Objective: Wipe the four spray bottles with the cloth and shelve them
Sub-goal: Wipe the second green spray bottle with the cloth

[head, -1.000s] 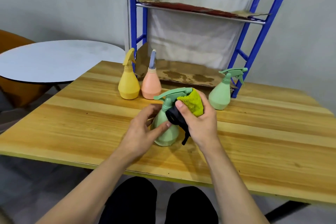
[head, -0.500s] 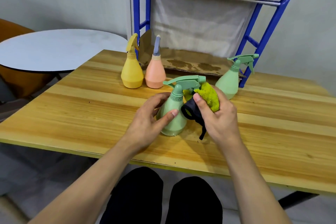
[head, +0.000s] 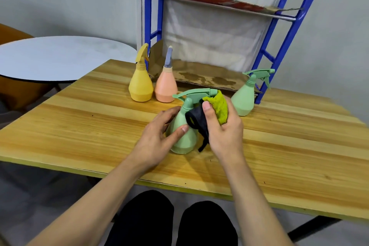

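Note:
A green spray bottle (head: 182,138) stands upright near the middle of the wooden table (head: 79,126). My left hand (head: 157,138) holds its body, thumb and fingers wrapped round it. My right hand (head: 223,132) grips a yellow-green and black cloth (head: 217,108) and presses it against the bottle's neck and trigger head. Farther back stand a yellow spray bottle (head: 140,84), a pink spray bottle (head: 165,86) and a second green spray bottle (head: 244,98).
A blue metal shelf rack (head: 279,46) stands behind the table, with cardboard on its lower shelf (head: 209,78) and upper shelf (head: 219,2). A round grey table (head: 56,58) sits to the left. My knees show below the table's front edge.
The camera view shifted slightly and my right hand rubbed the cloth a little along the bottle's neck. My left hand kept its hold on the bottle.

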